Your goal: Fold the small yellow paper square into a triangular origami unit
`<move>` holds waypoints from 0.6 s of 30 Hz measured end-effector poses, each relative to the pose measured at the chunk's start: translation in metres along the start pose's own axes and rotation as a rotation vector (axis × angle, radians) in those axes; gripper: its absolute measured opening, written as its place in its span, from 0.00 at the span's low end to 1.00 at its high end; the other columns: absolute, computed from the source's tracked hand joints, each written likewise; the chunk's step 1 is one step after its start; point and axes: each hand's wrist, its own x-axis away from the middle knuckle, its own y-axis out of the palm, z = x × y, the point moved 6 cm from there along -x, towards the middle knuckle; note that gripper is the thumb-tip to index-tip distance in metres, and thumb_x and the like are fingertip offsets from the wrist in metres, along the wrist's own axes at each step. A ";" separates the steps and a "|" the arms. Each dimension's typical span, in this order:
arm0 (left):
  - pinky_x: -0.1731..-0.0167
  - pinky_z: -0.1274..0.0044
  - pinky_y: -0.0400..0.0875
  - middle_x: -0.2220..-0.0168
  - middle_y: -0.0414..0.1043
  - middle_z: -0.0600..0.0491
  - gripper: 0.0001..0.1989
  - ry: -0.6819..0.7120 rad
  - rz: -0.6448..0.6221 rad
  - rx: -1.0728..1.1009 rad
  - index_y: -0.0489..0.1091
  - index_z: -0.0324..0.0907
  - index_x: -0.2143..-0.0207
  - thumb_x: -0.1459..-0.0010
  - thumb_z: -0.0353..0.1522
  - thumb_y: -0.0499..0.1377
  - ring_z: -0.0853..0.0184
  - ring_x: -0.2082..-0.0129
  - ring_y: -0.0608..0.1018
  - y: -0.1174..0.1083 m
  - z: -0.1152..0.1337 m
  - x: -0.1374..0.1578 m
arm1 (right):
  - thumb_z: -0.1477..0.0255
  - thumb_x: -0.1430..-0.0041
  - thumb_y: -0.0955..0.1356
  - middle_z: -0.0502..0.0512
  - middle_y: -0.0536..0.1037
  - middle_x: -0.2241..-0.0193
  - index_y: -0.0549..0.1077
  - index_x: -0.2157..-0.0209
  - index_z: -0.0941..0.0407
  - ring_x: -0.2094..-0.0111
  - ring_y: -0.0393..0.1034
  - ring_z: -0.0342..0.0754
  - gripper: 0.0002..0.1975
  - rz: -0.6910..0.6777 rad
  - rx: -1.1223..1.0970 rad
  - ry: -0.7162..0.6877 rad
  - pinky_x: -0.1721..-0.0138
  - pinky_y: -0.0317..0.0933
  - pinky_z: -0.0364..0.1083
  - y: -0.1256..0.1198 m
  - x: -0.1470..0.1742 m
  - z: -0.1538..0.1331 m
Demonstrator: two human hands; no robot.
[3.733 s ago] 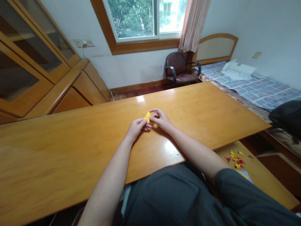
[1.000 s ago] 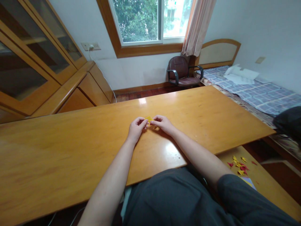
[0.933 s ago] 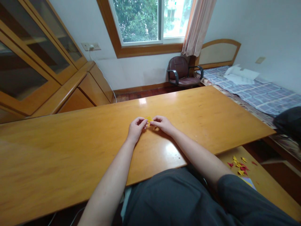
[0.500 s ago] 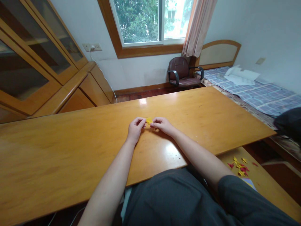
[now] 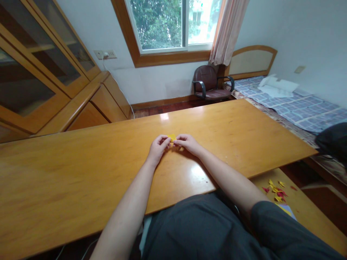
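A small folded piece of yellow paper point(image 5: 172, 137) is held just above the wooden table point(image 5: 81, 173), between both hands. My left hand point(image 5: 158, 148) pinches its left side, with the thumb lying over the paper. On the right side, my right hand point(image 5: 188, 143) grips the paper between thumb and fingers. The fingertips of the two hands almost meet and cover the lower part of the paper, so its exact folds are hard to make out.
Several folded yellow and red paper pieces point(image 5: 276, 191) lie on a lower wooden surface point(image 5: 311, 209) at the right, near a pad of coloured sheets point(image 5: 287, 210). Past the table stand a brown armchair point(image 5: 207, 83) and a bed point(image 5: 295, 104). A cabinet point(image 5: 89, 115) is at the left.
My left hand has shifted slightly right, its thumb now further over the yellow paper. The right hand has barely moved.
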 end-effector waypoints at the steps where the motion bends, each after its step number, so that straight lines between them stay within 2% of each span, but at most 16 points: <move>1: 0.71 0.79 0.67 0.74 0.72 0.55 0.15 -0.007 -0.024 -0.012 0.71 0.40 0.69 0.51 0.43 0.65 0.70 0.74 0.73 0.002 -0.001 0.000 | 0.59 0.53 0.73 0.51 0.77 0.74 0.75 0.72 0.59 0.76 0.66 0.40 0.16 0.003 -0.007 -0.009 0.74 0.58 0.39 -0.001 0.000 0.000; 9: 0.71 0.80 0.67 0.76 0.71 0.56 0.12 0.032 -0.046 -0.027 0.69 0.40 0.74 0.50 0.40 0.64 0.71 0.74 0.72 0.001 -0.002 -0.002 | 0.57 0.52 0.73 0.51 0.76 0.74 0.74 0.70 0.60 0.75 0.66 0.40 0.19 -0.022 0.033 -0.017 0.73 0.59 0.40 0.004 0.000 0.002; 14: 0.76 0.81 0.66 0.78 0.71 0.57 0.13 -0.073 -0.030 0.025 0.66 0.41 0.75 0.53 0.39 0.64 0.72 0.79 0.72 0.001 -0.009 -0.002 | 0.60 0.55 0.74 0.48 0.74 0.76 0.73 0.68 0.58 0.74 0.66 0.41 0.17 0.110 -0.015 -0.081 0.71 0.61 0.41 0.000 -0.002 -0.001; 18: 0.75 0.79 0.70 0.76 0.74 0.54 0.14 -0.133 -0.070 0.061 0.67 0.40 0.72 0.53 0.41 0.65 0.70 0.77 0.76 0.003 -0.012 -0.001 | 0.62 0.53 0.73 0.48 0.74 0.77 0.74 0.70 0.58 0.74 0.66 0.42 0.14 0.157 0.025 -0.128 0.69 0.60 0.42 -0.004 -0.002 -0.002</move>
